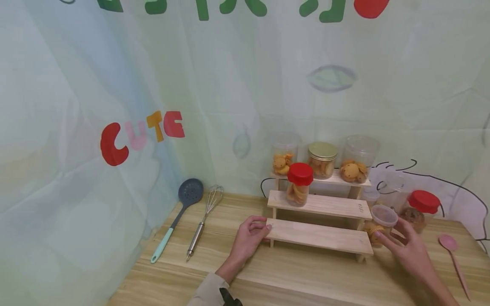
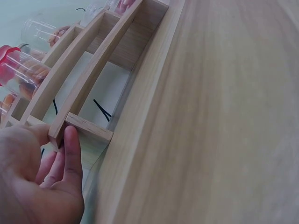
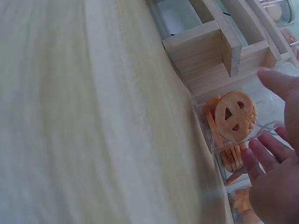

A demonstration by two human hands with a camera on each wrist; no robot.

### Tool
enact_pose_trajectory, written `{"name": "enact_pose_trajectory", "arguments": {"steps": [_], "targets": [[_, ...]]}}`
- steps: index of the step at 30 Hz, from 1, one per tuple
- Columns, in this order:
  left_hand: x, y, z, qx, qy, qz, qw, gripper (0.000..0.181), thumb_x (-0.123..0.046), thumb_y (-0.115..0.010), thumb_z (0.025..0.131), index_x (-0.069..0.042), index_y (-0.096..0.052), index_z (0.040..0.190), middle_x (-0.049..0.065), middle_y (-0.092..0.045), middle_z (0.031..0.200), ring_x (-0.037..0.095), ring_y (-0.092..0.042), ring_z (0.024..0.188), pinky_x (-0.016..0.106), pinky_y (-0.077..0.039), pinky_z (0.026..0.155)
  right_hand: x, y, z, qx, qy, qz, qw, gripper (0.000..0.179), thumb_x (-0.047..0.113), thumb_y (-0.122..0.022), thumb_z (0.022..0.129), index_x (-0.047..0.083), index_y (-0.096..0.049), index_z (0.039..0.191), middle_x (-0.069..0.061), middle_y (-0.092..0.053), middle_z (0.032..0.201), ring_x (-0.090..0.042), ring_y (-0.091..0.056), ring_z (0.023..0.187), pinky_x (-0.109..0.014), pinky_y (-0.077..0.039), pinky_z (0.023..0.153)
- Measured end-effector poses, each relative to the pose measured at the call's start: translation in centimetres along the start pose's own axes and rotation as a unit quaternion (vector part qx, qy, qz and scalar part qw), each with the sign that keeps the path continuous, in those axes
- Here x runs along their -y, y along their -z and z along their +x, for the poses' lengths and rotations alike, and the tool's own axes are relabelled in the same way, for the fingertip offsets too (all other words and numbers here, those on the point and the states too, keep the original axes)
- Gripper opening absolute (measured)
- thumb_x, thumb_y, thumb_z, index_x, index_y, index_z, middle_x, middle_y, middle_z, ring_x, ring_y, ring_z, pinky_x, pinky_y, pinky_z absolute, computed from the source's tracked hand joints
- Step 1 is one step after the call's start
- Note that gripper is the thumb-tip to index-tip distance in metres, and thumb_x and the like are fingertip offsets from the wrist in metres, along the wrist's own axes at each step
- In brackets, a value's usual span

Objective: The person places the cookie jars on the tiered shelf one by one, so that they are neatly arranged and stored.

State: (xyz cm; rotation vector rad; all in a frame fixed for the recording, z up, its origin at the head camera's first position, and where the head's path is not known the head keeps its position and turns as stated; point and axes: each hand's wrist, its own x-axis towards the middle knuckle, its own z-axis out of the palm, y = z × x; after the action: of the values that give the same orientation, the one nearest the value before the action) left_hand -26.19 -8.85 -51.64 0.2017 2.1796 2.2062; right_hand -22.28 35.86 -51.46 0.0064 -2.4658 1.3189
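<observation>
A three-step wooden shelf [image 1: 317, 234] stands on the table. My left hand [image 1: 249, 238] pinches the left end of its lowest step, thumb on top and fingers beneath, as the left wrist view shows. At the shelf's right end, my right hand [image 1: 411, 248] holds a clear jar [image 1: 384, 216] with a translucent lid. Thumb and fingers lie on opposite sides of this jar. Inside it are round biscuits [image 3: 236, 115], one with cut-out holes like a face. The middle step carries a red-capped biscuit jar [image 1: 298, 187].
On the top step are a gold-lidded jar [image 1: 323, 159] and two clear biscuit jars. Another red-capped jar [image 1: 419, 208] stands behind my right hand. A pink spoon [image 1: 453, 259] lies at the right. A slotted turner [image 1: 180, 214] and a whisk [image 1: 203, 221] lie at the left.
</observation>
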Motion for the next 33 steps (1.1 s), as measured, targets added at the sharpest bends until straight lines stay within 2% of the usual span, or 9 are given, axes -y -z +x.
{"name": "enact_pose_trajectory", "arguments": {"steps": [3,4,6,8,10,12,21,25,33], "targets": [[0.0,0.1,0.0,0.001,0.0,0.002,1.0,0.042,-0.018,-0.076,0.104,0.004,-0.061,0.137,0.025,-0.074,0.114,0.015,-0.076,0.09,0.043,-0.071,0.086,0.0,-0.1,0.0,0.013,-0.008,-0.006,0.9999,0.078,0.025,-0.082,0.099,-0.005,-0.04,0.158,-0.024,-0.057,0.146,0.027,-0.042,0.106,0.003,-0.047,0.084],[0.1,0.1,0.0,0.002,-0.001,0.003,1.0,0.042,-0.018,-0.076,0.104,0.004,-0.061,0.137,0.025,-0.074,0.114,0.015,-0.076,0.09,0.043,-0.071,0.086,0.0,-0.1,0.0,0.014,-0.008,-0.007,0.9998,0.078,0.025,-0.082,0.099,-0.005,-0.04,0.158,-0.03,-0.055,0.147,0.027,-0.042,0.105,0.003,-0.047,0.084],[0.1,0.1,0.1,0.002,-0.004,0.005,1.0,0.042,-0.018,-0.076,0.104,0.004,-0.061,0.137,0.026,-0.074,0.114,0.015,-0.076,0.09,0.043,-0.071,0.085,-0.1,-0.2,0.1,0.013,-0.002,-0.002,0.9999,0.076,0.024,-0.082,0.099,-0.005,-0.042,0.157,-0.016,-0.062,0.143,0.028,-0.044,0.106,0.003,-0.048,0.084],[0.2,0.1,0.2,0.002,-0.006,0.007,1.0,0.042,-0.018,-0.076,0.104,0.004,-0.061,0.136,0.026,-0.074,0.113,0.016,-0.076,0.09,0.043,-0.071,0.086,-0.1,-0.3,0.1,0.006,0.009,0.004,0.9999,0.074,0.022,-0.082,0.099,-0.006,-0.043,0.155,0.009,-0.064,0.135,0.028,-0.046,0.107,0.003,-0.048,0.085],[0.2,0.1,0.2,0.002,-0.007,0.008,0.9999,0.041,-0.018,-0.075,0.104,0.004,-0.061,0.136,0.026,-0.075,0.113,0.016,-0.077,0.09,0.043,-0.07,0.085,-0.2,-0.3,0.1,0.0,0.02,0.012,0.9997,0.072,0.02,-0.083,0.098,-0.006,-0.045,0.154,0.031,-0.055,0.127,0.027,-0.047,0.108,0.003,-0.049,0.085],[0.2,0.1,0.2,0.002,-0.007,0.008,0.9999,0.041,-0.017,-0.075,0.104,0.004,-0.061,0.136,0.025,-0.075,0.113,0.016,-0.076,0.09,0.044,-0.07,0.086,-0.2,-0.4,0.1,-0.006,0.029,0.017,0.9994,0.072,0.019,-0.084,0.097,-0.006,-0.046,0.153,0.042,-0.047,0.121,0.027,-0.048,0.109,0.003,-0.049,0.086],[0.1,0.1,0.0,0.005,-0.007,0.012,0.9999,0.042,-0.019,-0.075,0.105,0.004,-0.061,0.137,0.026,-0.075,0.114,0.018,-0.076,0.092,0.043,-0.07,0.086,1.2,0.6,-0.2,-0.045,0.007,-0.002,0.999,0.068,0.022,-0.083,0.098,-0.003,-0.049,0.152,0.039,-0.05,0.118,0.02,-0.052,0.103,0.0,-0.049,0.081],[0.1,0.0,-0.1,0.004,-0.006,0.009,0.9999,0.042,-0.019,-0.075,0.104,0.004,-0.061,0.137,0.026,-0.075,0.114,0.018,-0.076,0.091,0.043,-0.071,0.085,2.6,1.0,-0.1,-0.08,0.005,0.002,0.9968,0.065,0.02,-0.085,0.097,0.0,-0.052,0.15,0.036,-0.055,0.116,0.015,-0.054,0.103,0.0,-0.046,0.082],[0.3,0.0,0.0,0.004,-0.001,-0.004,1.0,0.043,-0.018,-0.075,0.104,0.004,-0.06,0.137,0.024,-0.076,0.111,0.017,-0.076,0.091,0.039,-0.071,0.082,6.3,1.3,0.1,-0.108,-0.02,-0.01,0.9939,0.069,0.032,-0.085,0.096,0.005,-0.053,0.151,0.024,-0.057,0.115,0.012,-0.051,0.104,0.003,-0.04,0.083]]}}
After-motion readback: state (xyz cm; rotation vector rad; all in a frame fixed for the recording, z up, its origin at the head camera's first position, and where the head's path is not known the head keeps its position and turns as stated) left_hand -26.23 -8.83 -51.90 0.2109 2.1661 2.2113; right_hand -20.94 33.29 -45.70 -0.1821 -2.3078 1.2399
